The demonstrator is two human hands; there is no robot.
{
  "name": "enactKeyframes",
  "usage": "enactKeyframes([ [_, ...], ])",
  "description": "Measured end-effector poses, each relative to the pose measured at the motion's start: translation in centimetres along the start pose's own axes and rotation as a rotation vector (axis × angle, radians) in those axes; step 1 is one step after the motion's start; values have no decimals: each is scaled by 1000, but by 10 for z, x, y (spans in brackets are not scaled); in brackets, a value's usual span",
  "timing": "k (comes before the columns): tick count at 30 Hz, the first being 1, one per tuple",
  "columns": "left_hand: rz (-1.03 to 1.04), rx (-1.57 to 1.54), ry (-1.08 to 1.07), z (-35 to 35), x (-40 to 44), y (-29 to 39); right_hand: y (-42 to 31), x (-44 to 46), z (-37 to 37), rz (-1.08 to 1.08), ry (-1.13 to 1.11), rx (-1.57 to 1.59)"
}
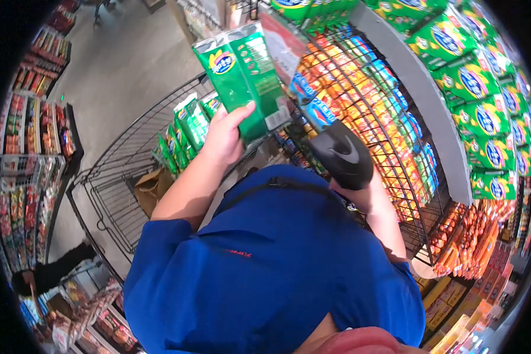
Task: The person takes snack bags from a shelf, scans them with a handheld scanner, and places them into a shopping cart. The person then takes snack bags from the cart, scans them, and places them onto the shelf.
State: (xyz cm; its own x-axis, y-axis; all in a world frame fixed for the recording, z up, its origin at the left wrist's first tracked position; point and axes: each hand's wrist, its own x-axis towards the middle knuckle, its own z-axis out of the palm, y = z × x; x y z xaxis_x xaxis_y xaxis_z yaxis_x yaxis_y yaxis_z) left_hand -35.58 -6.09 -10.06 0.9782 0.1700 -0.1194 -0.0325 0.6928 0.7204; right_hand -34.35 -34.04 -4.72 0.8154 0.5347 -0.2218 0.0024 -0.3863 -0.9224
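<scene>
My left hand [225,134] grips a green snack bag [242,76] by its lower edge, thumb across the front. The bag is upright, with a yellow and blue logo near its top and a barcode at its lower right corner. In my right hand [364,193] is a black barcode scanner [343,154], its head toward the bag but apart from it. The fingers around the scanner's handle are mostly hidden. Beyond my left forearm, several similar green bags [186,127] stand in a black wire shopping cart [103,162], with a brown paper bag [153,186] close by.
A wire rack [389,127] of orange, green and blue snack packs stands at my right. Above it, a grey-edged shelf [422,76] bears rows of green bags [478,82]. Stocked shelves [32,130] line the far left, beyond the aisle floor [109,65]. Another person's dark sleeve [62,265] shows at lower left.
</scene>
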Motion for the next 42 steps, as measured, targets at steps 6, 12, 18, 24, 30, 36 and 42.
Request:
enactKeyframes([
  [6,131,254,842,-116,-30,-3,11,5,7,4,-3,29],
  [12,123,352,1176,-237,-86,-17,32,9,13,90,1,79],
  [18,91,295,1335,-274,-101,-23,26,32,31,142,-104,-58],
  [24,82,313,1060,-304,-90,-28,20,44,56,92,-130,-80],
  [30,20,984,1035,-313,-67,1,9,44,72,161,-131,-154],
  [36,94,1326,1147,-352,-72,1,7,41,82,188,-79,-249],
  [42,-289,1564,1069,-326,-45,-35,-6,47,96,238,-139,-213],
])
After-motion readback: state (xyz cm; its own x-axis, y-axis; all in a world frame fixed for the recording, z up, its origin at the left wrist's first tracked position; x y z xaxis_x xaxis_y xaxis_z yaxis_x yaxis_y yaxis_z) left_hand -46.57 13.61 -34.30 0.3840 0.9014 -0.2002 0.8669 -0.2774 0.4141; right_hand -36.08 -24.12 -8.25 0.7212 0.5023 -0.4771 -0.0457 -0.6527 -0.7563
